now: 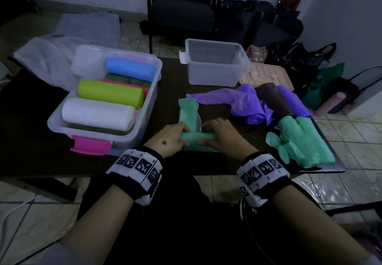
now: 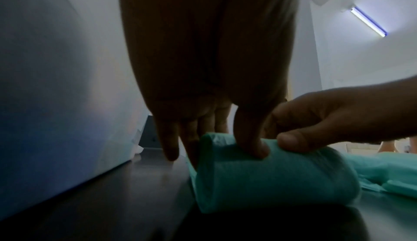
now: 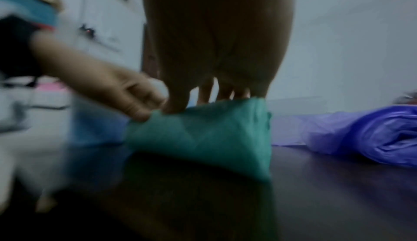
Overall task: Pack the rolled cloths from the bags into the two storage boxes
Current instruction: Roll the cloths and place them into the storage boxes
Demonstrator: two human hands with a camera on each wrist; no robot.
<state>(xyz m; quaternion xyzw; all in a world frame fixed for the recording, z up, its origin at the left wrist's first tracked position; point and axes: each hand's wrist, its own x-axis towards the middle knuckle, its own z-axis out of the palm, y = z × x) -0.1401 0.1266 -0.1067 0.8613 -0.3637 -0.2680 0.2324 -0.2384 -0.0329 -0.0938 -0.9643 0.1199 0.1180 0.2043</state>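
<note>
A green roll (image 1: 196,141) lies crosswise near the table's front edge, and a flat green strip (image 1: 187,109) runs away from it. My left hand (image 1: 173,138) grips the roll's left end, thumb on top (image 2: 250,138). My right hand (image 1: 219,135) grips its right end, fingers curled over it (image 3: 225,91). The left storage box (image 1: 62,126) holds blue (image 1: 130,69), lime (image 1: 109,92) and white (image 1: 97,113) rolls over others. The right storage box (image 1: 215,78) stands empty. A brown roll (image 1: 272,97) lies among purple bags (image 1: 248,103); a green bagged bundle (image 1: 303,142) sits at the right.
A peach lid (image 1: 268,74) lies behind the purple bags. Clear plastic bags (image 1: 47,58) are heaped at the back left. A dark chair (image 1: 182,10) and several dark bags (image 1: 289,43) stand on the tiled floor beyond the table (image 1: 31,151).
</note>
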